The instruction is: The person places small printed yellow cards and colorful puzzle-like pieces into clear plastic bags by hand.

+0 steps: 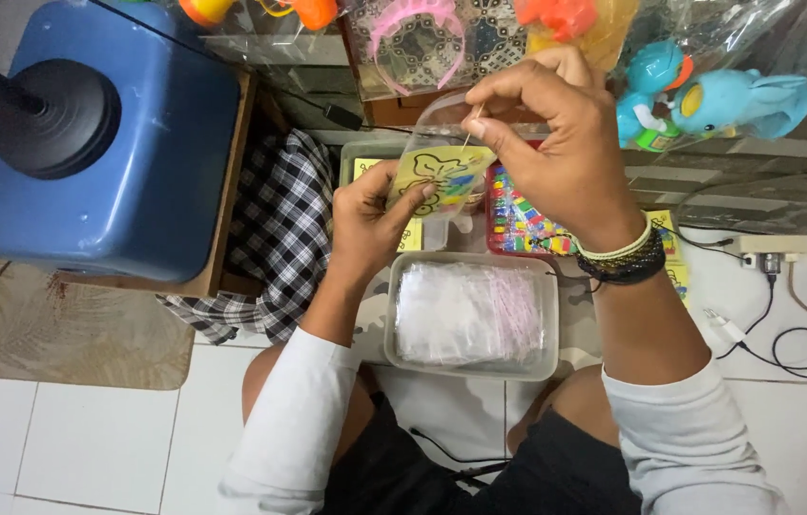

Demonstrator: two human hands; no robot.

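Fingers (480, 122) of the right hand (556, 143) are pinched together, thumb against forefinger, on a thin pale stick (473, 122) at the open top edge of a clear plastic bag (442, 143). Left hand (370, 224) grips the lower part of the same bag from the side, thumb laid across the front and the other digits curled behind it. Inside the bag sits a yellow card (437, 181) printed with a dark butterfly outline and coloured patches; it is tilted, with its upper end toward the right hand. Bag and card are held up in the air, above the near edge of a red tray of multicoloured small pieces (518, 224) and above a grey rectangular tray (470, 367) that holds a stack of clear plastic sleeves (465, 310). Beaded bracelets (623, 259), dark and pale, circle the right wrist. Both forearms wear white sleeves pushed back. Left of the hands lies a black-and-white checked cloth (279, 238), and further left a blue plastic box (108, 143) rests on a wooden board, with a black round base (55, 119) on its lid. Blue toy elephants in wrapping (737, 100) stand at the upper right. White cables and a power adapter (771, 250) lie on the white tiled floor (89, 439) to the right.
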